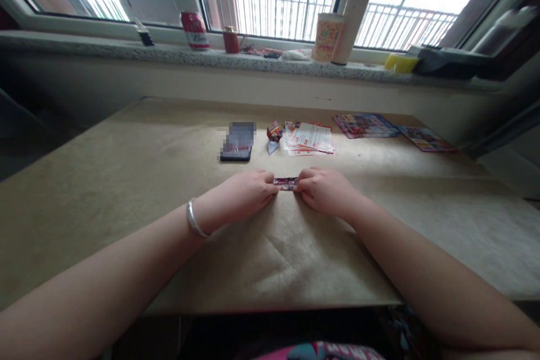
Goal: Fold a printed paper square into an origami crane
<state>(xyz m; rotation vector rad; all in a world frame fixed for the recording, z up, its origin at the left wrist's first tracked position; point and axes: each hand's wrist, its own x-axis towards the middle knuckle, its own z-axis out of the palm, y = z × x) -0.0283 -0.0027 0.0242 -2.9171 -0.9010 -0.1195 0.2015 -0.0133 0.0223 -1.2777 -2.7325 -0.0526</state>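
A small folded piece of printed paper (286, 183) lies on the brown paper-covered table (126, 180), pinched at both ends. My left hand (244, 194), a silver bangle on its wrist, has its fingers curled onto the paper's left end. At the right end my right hand (323, 190) presses with closed fingers. Just beyond my hands lie a dark phone (237, 142), a small folded paper figure (274, 136) and a stack of printed leaflets (309, 138).
More colourful leaflets (365, 125) and another sheet (426, 138) lie at the table's far right. The windowsill behind holds a red can (194, 30), a small red jar (230, 40), a paper cup (327, 37), a tall roll (355, 8) and a yellow sponge (400, 62).
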